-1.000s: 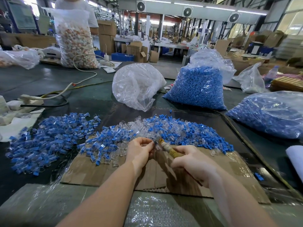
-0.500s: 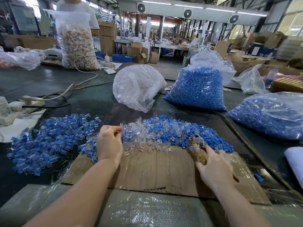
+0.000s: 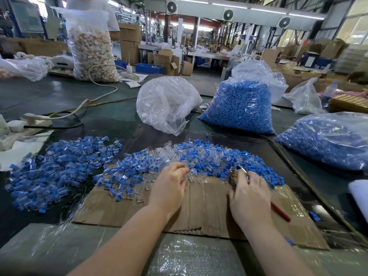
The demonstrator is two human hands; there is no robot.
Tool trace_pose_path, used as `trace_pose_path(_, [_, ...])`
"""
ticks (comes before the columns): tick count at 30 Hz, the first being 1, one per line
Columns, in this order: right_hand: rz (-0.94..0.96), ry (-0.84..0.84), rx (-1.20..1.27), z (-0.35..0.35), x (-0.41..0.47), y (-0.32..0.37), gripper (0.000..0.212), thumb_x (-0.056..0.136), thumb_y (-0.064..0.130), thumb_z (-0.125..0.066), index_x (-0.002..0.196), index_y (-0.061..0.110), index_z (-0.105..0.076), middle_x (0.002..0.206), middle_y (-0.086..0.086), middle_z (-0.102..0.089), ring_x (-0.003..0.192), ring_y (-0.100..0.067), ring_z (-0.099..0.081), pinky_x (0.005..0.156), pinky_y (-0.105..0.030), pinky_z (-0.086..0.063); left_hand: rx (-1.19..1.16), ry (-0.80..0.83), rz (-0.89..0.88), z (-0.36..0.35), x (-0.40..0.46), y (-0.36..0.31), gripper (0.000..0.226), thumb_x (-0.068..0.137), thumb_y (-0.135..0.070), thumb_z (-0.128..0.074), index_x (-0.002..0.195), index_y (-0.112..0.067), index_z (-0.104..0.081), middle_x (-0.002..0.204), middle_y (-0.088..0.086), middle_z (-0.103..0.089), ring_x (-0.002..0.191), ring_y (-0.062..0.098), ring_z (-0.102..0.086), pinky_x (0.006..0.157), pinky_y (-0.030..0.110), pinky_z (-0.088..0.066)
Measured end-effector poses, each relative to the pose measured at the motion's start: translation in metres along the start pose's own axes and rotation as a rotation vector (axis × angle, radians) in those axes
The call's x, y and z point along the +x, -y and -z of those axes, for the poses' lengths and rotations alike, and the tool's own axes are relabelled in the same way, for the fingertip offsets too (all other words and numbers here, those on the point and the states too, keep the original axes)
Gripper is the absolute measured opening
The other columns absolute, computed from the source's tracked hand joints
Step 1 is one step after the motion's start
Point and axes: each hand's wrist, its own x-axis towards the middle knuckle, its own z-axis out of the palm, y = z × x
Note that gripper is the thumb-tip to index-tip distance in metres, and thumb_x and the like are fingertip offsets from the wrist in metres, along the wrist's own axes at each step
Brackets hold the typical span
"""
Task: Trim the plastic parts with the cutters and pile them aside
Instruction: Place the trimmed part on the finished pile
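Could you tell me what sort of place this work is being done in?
Most likely a factory floor or packing workshop: big clear bags of blue plastic parts stand on the worktable, stacked cardboard boxes sit behind, and ventilation fans line the overhead duct.

left hand (image 3: 169, 188) moved right to clear parts (image 3: 191, 176) | right hand (image 3: 250, 194) nearer

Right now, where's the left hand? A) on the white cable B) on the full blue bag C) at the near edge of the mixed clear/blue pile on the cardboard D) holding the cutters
C: the left hand reaches its fingertips into the mixed pile at the cardboard edge; the right hand holds the cutters.
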Motion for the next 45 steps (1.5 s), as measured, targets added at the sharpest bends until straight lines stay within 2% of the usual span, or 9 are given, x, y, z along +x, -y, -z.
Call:
trace_pose_path(3, [0.163, -0.022, 0.129, -0.004, 0.001, 0.017, 0.052, 0.095, 0.013, -0.040, 0.146, 0.010, -0.029, 0.145, -0.009, -0.036, 0.135, -0.022, -0.029, 0.113, -0.031, -0.021, 0.145, 0.137, -0.003, -0.015, 0.001, -0.003, 0.049, 0.097, -0.028, -0.043, 0.144, -0.024, -0.030, 0.155, -0.003, -0.019, 0.142, 0.014, -0.011, 0.117, 0.028, -0.005])
trace_pose_path(6, [0.224, 0.044, 0.220, -0.008, 0.008, 0.032, 0.057, 0.094, 0.013, -0.038, 0.149, 0.014, -0.020, 0.151, -0.005, -0.026, 0.139, -0.020, -0.021, 0.115, -0.028, -0.014, 0.273, 0.188, 0.052, -0.024, 0.002, -0.002, 0.052, 0.100, -0.035, -0.032, 0.148, -0.028, -0.014, 0.158, 0.001, 0.001, 0.144, 0.018, 0.010, 0.113, 0.034, 0.011])
trace_pose_path(10, [0.140, 0.176, 0.255, -0.012, 0.021, 0.046, 0.066, 0.095, 0.014, -0.041, 0.151, 0.022, -0.007, 0.155, -0.010, -0.014, 0.141, -0.027, -0.014, 0.114, -0.034, -0.016, 0.353, 0.225, 0.148, -0.028, 0.004, -0.002, 0.055, 0.100, -0.040, -0.024, 0.148, -0.031, 0.001, 0.156, 0.004, 0.014, 0.141, 0.026, 0.022, 0.110, 0.041, 0.016])
trace_pose_path(14, [0.043, 0.304, 0.283, -0.016, 0.031, 0.055, 0.072, 0.095, 0.014, -0.043, 0.150, 0.032, 0.000, 0.157, -0.014, -0.005, 0.143, -0.031, -0.009, 0.114, -0.040, -0.017, 0.366, 0.246, 0.210, -0.030, 0.007, -0.004, 0.056, 0.099, -0.043, -0.021, 0.148, -0.031, 0.005, 0.156, 0.007, 0.017, 0.141, 0.026, 0.020, 0.113, 0.042, 0.011])
trace_pose_path(18, [0.006, 0.323, 0.328, -0.019, 0.039, 0.061, 0.073, 0.094, 0.011, -0.044, 0.148, 0.042, -0.005, 0.158, -0.006, -0.005, 0.142, -0.032, -0.010, 0.113, -0.044, -0.019, 0.317, 0.253, 0.241, -0.031, 0.011, -0.004, 0.057, 0.099, -0.046, -0.021, 0.147, -0.034, 0.004, 0.156, 0.004, 0.015, 0.142, 0.023, 0.017, 0.114, 0.041, 0.005])
trace_pose_path(24, [0.112, 0.260, 0.431, -0.023, 0.040, 0.048, 0.061, 0.092, 0.001, -0.041, 0.143, 0.033, -0.032, 0.148, 0.000, -0.030, 0.131, -0.024, -0.029, 0.108, -0.032, -0.025, 0.293, 0.269, 0.212, -0.029, 0.012, -0.003, 0.052, 0.099, -0.047, -0.024, 0.147, -0.037, -0.008, 0.157, -0.003, 0.004, 0.140, 0.023, -0.001, 0.115, 0.040, -0.006])
trace_pose_path(29, [0.181, 0.184, 0.495, -0.026, 0.031, 0.042, 0.056, 0.090, -0.002, -0.043, 0.137, 0.029, -0.043, 0.136, 0.004, -0.041, 0.124, -0.018, -0.035, 0.103, -0.027, -0.028, 0.237, 0.260, 0.152, -0.025, 0.007, -0.002, 0.049, 0.100, -0.039, -0.028, 0.147, -0.031, -0.016, 0.155, -0.004, -0.012, 0.138, 0.020, -0.008, 0.114, 0.036, -0.010])
trace_pose_path(39, [0.217, 0.089, 0.568, -0.026, 0.002, 0.030, 0.056, 0.089, -0.004, -0.040, 0.136, 0.026, -0.047, 0.132, 0.006, -0.046, 0.120, -0.012, -0.035, 0.101, -0.024, -0.032, 0.141, 0.195, 0.060, -0.024, -0.013, -0.005, 0.046, 0.099, -0.033, -0.033, 0.145, -0.034, -0.024, 0.151, -0.006, -0.022, 0.135, 0.014, -0.012, 0.112, 0.030, -0.011])
trace_pose_path(45, [0.195, 0.097, 0.602, -0.024, -0.004, 0.030, 0.061, 0.088, -0.004, -0.043, 0.141, 0.027, -0.041, 0.146, 0.009, -0.038, 0.135, -0.006, -0.026, 0.112, -0.022, -0.019, 0.070, 0.125, 0.034, -0.021, -0.018, -0.006, 0.047, 0.098, -0.032, -0.038, 0.144, -0.034, -0.027, 0.154, -0.007, -0.018, 0.140, 0.012, -0.010, 0.114, 0.028, -0.004])
